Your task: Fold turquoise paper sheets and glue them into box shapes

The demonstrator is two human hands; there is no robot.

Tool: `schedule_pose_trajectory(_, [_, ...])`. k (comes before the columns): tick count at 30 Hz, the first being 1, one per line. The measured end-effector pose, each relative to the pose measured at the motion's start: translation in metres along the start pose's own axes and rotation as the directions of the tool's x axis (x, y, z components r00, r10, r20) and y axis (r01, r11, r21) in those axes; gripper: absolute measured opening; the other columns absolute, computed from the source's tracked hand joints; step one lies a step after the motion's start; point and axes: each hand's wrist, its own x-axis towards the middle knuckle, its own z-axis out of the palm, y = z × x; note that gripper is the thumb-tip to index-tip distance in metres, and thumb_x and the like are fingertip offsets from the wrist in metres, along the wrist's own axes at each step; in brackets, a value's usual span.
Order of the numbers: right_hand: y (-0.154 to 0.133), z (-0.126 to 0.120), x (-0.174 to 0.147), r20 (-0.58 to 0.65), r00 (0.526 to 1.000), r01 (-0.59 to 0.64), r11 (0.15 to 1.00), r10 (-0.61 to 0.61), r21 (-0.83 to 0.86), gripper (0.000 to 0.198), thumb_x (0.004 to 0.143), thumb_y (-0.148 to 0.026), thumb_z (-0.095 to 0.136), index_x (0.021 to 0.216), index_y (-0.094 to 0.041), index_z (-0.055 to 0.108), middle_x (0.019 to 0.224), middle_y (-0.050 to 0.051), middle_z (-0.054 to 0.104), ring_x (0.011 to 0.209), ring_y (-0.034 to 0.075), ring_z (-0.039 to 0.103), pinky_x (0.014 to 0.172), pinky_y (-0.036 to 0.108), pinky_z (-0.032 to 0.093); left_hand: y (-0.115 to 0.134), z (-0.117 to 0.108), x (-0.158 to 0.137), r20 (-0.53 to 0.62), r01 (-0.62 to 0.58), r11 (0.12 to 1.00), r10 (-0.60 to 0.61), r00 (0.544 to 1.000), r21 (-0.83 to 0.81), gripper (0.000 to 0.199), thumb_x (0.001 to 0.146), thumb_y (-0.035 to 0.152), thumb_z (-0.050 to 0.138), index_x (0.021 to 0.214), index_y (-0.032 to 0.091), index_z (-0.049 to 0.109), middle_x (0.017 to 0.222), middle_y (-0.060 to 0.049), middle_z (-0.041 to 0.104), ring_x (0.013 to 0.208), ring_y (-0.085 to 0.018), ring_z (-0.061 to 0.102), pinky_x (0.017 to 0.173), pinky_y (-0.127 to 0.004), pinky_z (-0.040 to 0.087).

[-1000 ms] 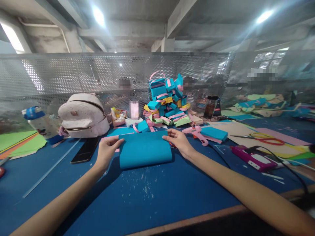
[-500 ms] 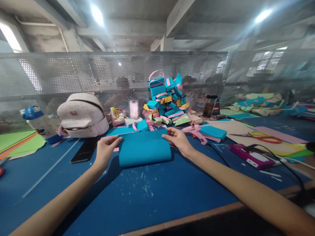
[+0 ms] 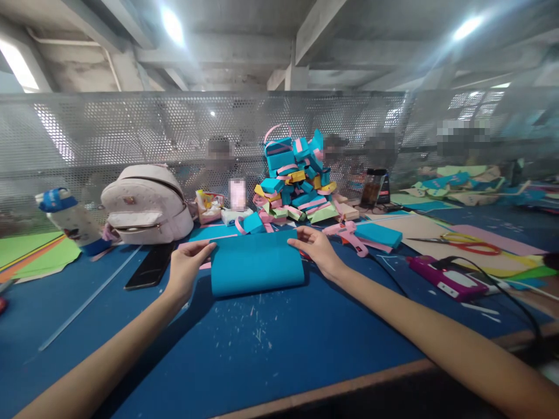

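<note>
**Curled blue sheet (image 3: 257, 265) pinched at both ends**

The white-flecked blue worktop (image 3: 279, 364) runs back to a perforated metal screen (image 3: 131, 131) beneath a concrete ceiling (image 3: 244, 61). Since a second ago the view has shifted slightly; the sheet keeps its curl. Fingers of the left hand (image 3: 186, 267) are clamped on the sheet's far left corner, those of the right hand (image 3: 321, 251) near its far right one; it spans between them, rounded side nearest.

The blue surface (image 3: 279, 349) was brown along its near edge. A pale backpack (image 3: 140, 203) stood toward its far edge, a black phone (image 3: 149, 269) nearer. A curled blue sheet (image 3: 257, 265), underside hidden, seemed to rest on it; rightward, a purple device (image 3: 448, 279) lay toward the near edge.
</note>
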Motion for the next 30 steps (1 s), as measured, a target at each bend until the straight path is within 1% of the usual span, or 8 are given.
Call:
schedule_pose_trajectory(6, [0.0004, 0.0003, 0.0002, -0.01, 1.0, 0.004, 1.0, -0.003, 0.011, 0.037, 0.063, -0.045, 0.079, 0.08, -0.02, 0.059, 0.077, 0.001, 0.059, 0.073, 0.017, 0.055, 0.066, 0.03, 0.044, 0.0002, 0.0004, -0.0001, 0.011, 0.034, 0.999, -0.034, 0.999, -0.029, 0.039, 0.051, 0.041, 0.089, 0.076, 0.014, 0.076, 0.069, -0.004, 0.071, 0.06, -0.012, 0.061, 0.058, -0.022, 0.051])
schedule_pose_trajectory(9, [0.0008, 0.0005, 0.0002, -0.01, 1.0, 0.005, 1.0, -0.005, 0.012, 0.038, 0.062, -0.046, 0.079, 0.081, -0.02, 0.059, 0.077, 0.001, 0.058, 0.073, 0.017, 0.055, 0.067, 0.03, 0.045, -0.0003, 0.0004, 0.0002, 0.037, 0.059, 0.997, -0.058, 0.998, -0.052, 0.042, 0.049, 0.044, 0.089, 0.075, 0.013, 0.076, 0.068, -0.005, 0.071, 0.059, -0.013, 0.061, 0.058, -0.023, 0.051])
schedule_pose_trajectory(13, [0.0016, 0.0001, 0.0003, -0.005, 1.0, 0.004, 1.0, -0.004, 0.016, 0.038, 0.063, -0.046, 0.079, 0.082, -0.02, 0.059, 0.077, 0.001, 0.058, 0.072, 0.016, 0.055, 0.067, 0.029, 0.045, -0.0003, 0.0003, 0.0004, 0.073, 0.084, 0.993, -0.078, 0.994, -0.078, 0.041, 0.05, 0.044, 0.089, 0.074, 0.014, 0.076, 0.063, -0.003, 0.067, 0.055, -0.01, 0.058, 0.055, -0.021, 0.048])
schedule_pose_trajectory(19, [0.0038, -0.0006, 0.0016, -0.016, 1.0, 0.0, 1.0, 0.0, 0.021, 0.038, 0.062, -0.045, 0.081, 0.081, -0.02, 0.06, 0.076, 0.0, 0.058, 0.073, 0.016, 0.055, 0.068, 0.03, 0.046, -0.0005, 0.0007, 0.0007, 0.078, 0.094, 0.991, -0.086, 0.993, -0.096, 0.041, 0.048, 0.043, 0.089, 0.073, 0.015, 0.075, 0.06, -0.001, 0.066, 0.051, -0.009, 0.056, 0.053, -0.021, 0.046])
schedule_pose_trajectory(30, [0.0056, -0.0026, 0.0038, -0.024, 0.999, -0.038, 0.999, 0.039, 0.029, 0.041, 0.059, -0.046, 0.083, 0.08, -0.019, 0.062, 0.076, 0.002, 0.061, 0.073, 0.017, 0.057, 0.065, 0.029, 0.046, 0.0018, 0.0021, -0.0019, 0.091, 0.093, 0.988, -0.082, 0.992, -0.124, 0.037, 0.051, 0.04, 0.089, 0.071, 0.014, 0.072, 0.056, 0.002, 0.062, 0.049, -0.008, 0.052, 0.051, -0.019, 0.042])
